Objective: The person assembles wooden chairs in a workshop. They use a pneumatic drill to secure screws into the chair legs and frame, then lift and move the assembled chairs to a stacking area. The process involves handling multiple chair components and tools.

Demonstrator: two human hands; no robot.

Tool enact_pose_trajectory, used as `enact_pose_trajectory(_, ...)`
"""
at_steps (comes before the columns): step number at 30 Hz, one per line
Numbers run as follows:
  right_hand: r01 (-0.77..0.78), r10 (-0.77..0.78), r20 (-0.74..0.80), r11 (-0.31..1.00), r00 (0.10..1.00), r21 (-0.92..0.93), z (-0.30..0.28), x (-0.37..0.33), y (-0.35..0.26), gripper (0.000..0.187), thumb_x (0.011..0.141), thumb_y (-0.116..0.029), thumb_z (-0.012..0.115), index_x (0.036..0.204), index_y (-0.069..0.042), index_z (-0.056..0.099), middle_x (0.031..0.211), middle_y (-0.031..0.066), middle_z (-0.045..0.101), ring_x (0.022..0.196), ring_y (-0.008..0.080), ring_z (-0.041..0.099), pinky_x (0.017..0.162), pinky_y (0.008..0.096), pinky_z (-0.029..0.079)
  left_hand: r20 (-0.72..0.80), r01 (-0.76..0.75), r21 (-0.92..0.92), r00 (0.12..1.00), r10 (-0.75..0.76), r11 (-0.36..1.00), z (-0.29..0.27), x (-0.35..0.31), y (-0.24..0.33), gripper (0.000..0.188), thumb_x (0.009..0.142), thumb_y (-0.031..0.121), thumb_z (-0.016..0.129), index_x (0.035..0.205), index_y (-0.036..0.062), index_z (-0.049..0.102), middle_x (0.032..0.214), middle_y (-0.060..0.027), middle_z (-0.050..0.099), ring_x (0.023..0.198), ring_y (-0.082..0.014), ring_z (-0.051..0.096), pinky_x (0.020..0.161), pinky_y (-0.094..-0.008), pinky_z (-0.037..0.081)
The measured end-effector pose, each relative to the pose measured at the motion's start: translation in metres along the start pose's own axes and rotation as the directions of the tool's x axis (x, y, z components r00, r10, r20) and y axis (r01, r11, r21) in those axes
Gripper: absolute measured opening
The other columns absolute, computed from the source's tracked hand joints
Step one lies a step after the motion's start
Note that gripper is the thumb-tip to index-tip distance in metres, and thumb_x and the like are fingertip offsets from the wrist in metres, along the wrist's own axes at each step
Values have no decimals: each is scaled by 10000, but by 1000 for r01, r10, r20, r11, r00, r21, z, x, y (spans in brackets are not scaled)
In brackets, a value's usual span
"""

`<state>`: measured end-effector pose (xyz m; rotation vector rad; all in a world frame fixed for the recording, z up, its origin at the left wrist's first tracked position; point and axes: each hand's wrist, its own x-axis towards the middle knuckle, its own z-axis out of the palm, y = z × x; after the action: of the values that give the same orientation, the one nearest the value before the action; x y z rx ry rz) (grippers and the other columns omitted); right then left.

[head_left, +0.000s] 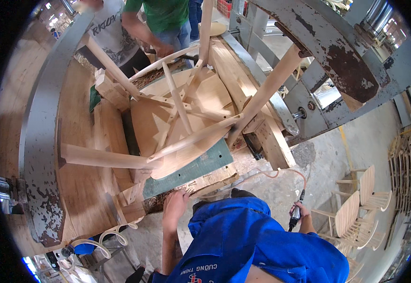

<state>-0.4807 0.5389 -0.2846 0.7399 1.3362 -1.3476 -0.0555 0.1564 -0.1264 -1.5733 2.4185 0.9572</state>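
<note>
An upside-down wooden chair (186,96) rests in a press, with its legs spreading outward and its curved rails and crossed braces over the pale underside of the seat. My right hand (301,211) is wrapped round an air screwdriver (292,221), off to the right of the chair and low, with a hose running from it. At the near edge of the bench, my left hand (177,202) has its fingers bent in beside loose screws (191,186); whether one is between the fingertips is too small to make out. A green board (193,170) lies under the chair's near side.
Grey press frames with peeling paint (45,198) stand left and right of the chair. Wooden blocks (113,89) flank the seat. Two people stand across the bench, one in a green shirt (167,16). Finished chairs (349,214) and stacked wooden parts (408,165) are at the right.
</note>
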Motion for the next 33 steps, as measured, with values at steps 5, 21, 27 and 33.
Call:
enact_pose_trajectory(5,110,-107,38,990,994,-89,6,-2,-11,301,825,-326,732,750,-108,538,619,35,574,530,197,591,577,372,535,-169,16,16,985,-13,1000,30,7,-35,202,935,174,523,922,-1,625,954,-240,639,938,-418,609,808,-505,472)
enact_pose_trajectory(21,-69,84,41,954,996,-293,34,6,-16,240,803,-287,733,845,-99,589,724,60,634,608,195,631,589,351,544,228,79,-217,973,-29,973,15,3,9,398,912,338,619,1178,43,641,1002,-249,681,959,-412,656,861,-466,507)
enact_pose_trajectory(27,24,-8,97,987,995,-161,43,-6,2,236,820,-309,716,791,-115,586,642,31,610,560,187,622,580,379,546,135,-93,-541,971,195,836,80,6,-28,438,928,400,620,1160,29,643,947,-186,709,876,-333,686,820,-390,508)
enact_pose_trajectory(33,-110,130,49,952,990,-287,30,-15,4,216,802,-277,709,803,-104,581,638,27,598,539,183,604,561,357,538,494,381,-531,865,-89,757,107,-25,-91,329,965,334,606,1072,28,661,777,-82,658,680,-167,633,613,-320,513)
